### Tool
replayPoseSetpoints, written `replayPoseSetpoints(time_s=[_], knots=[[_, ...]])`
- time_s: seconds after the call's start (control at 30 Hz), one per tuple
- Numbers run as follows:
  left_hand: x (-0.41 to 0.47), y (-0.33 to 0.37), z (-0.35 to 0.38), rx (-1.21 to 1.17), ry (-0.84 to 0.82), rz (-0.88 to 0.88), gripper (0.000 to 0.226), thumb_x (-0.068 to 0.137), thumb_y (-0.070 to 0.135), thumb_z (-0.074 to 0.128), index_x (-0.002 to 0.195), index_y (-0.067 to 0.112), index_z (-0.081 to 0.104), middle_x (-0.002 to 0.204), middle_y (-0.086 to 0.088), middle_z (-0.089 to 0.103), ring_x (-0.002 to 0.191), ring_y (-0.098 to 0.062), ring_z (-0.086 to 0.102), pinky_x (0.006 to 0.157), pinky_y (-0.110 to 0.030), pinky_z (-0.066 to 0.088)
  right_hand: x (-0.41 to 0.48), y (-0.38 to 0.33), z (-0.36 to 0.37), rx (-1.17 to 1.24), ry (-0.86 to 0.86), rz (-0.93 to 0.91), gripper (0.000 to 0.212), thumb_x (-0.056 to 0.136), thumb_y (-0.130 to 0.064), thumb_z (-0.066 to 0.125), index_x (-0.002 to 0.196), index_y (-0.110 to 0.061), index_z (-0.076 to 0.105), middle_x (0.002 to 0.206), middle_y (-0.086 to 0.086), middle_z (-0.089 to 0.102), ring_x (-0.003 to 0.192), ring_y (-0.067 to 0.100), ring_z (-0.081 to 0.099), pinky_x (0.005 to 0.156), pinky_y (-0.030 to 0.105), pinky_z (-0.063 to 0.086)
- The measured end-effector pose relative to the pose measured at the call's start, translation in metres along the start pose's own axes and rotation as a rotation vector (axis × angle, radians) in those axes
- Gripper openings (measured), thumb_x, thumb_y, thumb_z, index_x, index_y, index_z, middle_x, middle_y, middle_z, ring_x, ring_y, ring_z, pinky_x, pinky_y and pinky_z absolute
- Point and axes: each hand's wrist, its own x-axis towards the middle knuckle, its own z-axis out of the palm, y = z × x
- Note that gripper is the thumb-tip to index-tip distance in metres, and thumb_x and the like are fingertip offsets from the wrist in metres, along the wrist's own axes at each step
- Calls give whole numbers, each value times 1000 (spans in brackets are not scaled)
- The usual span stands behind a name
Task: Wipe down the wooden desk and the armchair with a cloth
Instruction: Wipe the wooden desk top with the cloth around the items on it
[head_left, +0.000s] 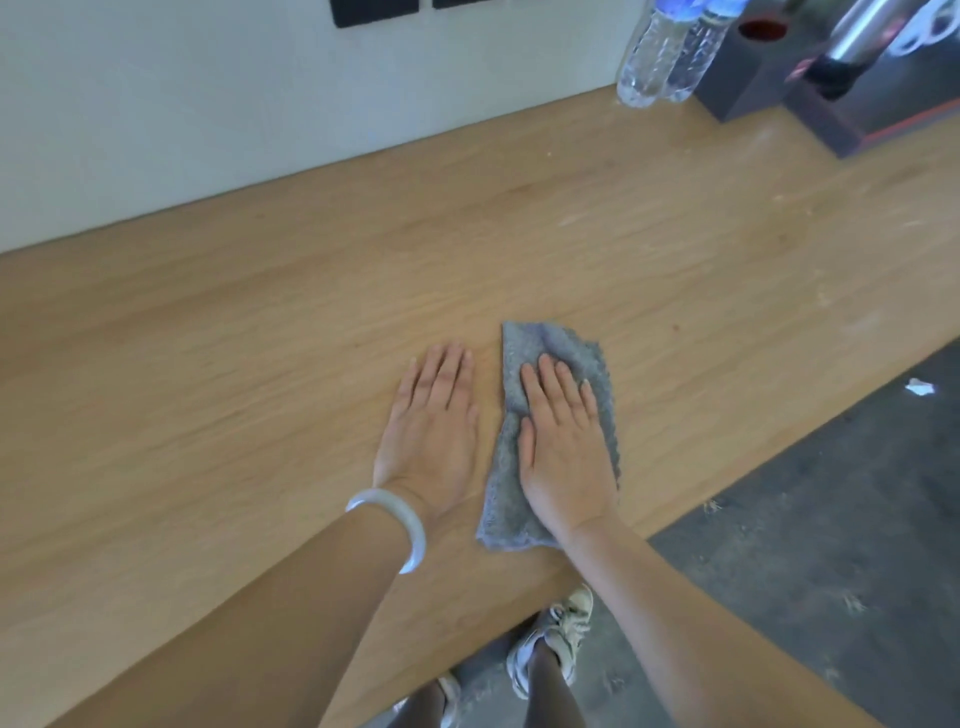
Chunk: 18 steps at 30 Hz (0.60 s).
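While the left hand (434, 431) lies flat, fingers together, the right hand (563, 447) — fingers extended — presses the cloth (597, 358) onto the desk (260, 364).

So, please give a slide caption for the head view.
Right hand presses a grey cloth flat on the wooden desk.

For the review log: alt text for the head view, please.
A right hand presses a grey cloth flat on a wooden desk; the left hand, white bangle at its wrist, lies flat alongside. Two water bottles stand at the far edge.

cloth (558, 358) on desk (260, 364) (bottles (660, 57) behind)
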Motion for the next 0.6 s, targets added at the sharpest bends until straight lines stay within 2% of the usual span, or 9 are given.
replayPoseSetpoints(time_s=[0.07, 0.17, 0.23, 0.27, 0.3, 0.4, 0.47, 0.53, 0.6], knots=[[3, -1, 2, 29, -17, -20, 58, 100, 30, 14, 154, 12, 5, 163, -3, 3, 150, -18, -2, 122, -38, 1, -24, -14, 7, 2, 16, -2, 60, 100, -35, 23, 154, -10, 18, 162, 10, 14, 151, 23, 5, 122, 47, 10], [1, -4, 4, 75, -27, -13, 57, 101, 29, 8, 155, 13, 1, 163, -1, -2, 149, -16, -6, 122, -37, 0, -62, -20, 17, 46, -41, -200, 61, 102, -39, 23, 155, -9, 17, 163, 9, 9, 151, 24, 3, 121, 47, 10], [-1, -6, 2, 82, -31, -10, 57, 101, 29, 11, 155, 13, 0, 163, -1, -3, 149, -16, -6, 122, -37, 0, -54, 9, 11, 55, -61, -356, 57, 104, -40, 22, 155, -14, 18, 164, 4, 10, 151, 19, 4, 121, 44, 12], [0, -4, 0, 77, -43, -7, 57, 102, 29, 15, 155, 13, 3, 163, -1, 0, 149, -16, -4, 122, -37, 1, -43, 32, 6, 41, -53, -370, 56, 104, -39, 22, 155, -17, 19, 163, 2, 12, 151, 16, 4, 121, 42, 13], [0, -2, -2, 61, -46, -10, 57, 101, 29, 18, 155, 13, 7, 163, -1, 4, 150, -16, 0, 122, -37, 3, -31, 55, 2, 10, -37, -328, 55, 104, -39, 21, 155, -18, 19, 163, 1, 13, 151, 14, 5, 122, 41, 12], [0, 2, -5, 39, -47, -22, 60, 98, 32, 16, 154, 12, 14, 162, -2, 12, 149, -18, 7, 122, -40, 7, 8, 114, -14, -42, -5, -1, 57, 103, -39, 19, 156, -19, 13, 163, 2, 10, 151, 15, 3, 123, 39, 6], [0, 4, -6, 73, -51, -19, 62, 96, 33, 12, 154, 12, 14, 162, -2, 11, 149, -18, 6, 122, -40, 8, 15, 112, -15, -71, 7, 146, 59, 102, -38, 14, 156, -14, 8, 164, 7, 6, 151, 20, 1, 123, 43, 6], [0, 5, -6, 92, -50, -19, 62, 97, 33, 12, 154, 11, 14, 162, -3, 11, 149, -18, 6, 122, -40, 8, 4, 74, -7, -58, 17, 158, 63, 101, -40, 10, 155, -7, 6, 163, 15, 3, 151, 28, -1, 121, 50, 8], [0, 4, -7, 88, -46, -15, 61, 97, 31, 14, 153, 9, 17, 161, -4, 14, 149, -19, 9, 121, -41, 11, -21, 24, 7, 15, 17, 0, 67, 102, -45, 16, 154, -3, 11, 162, 18, 4, 150, 31, -2, 120, 53, 6]])
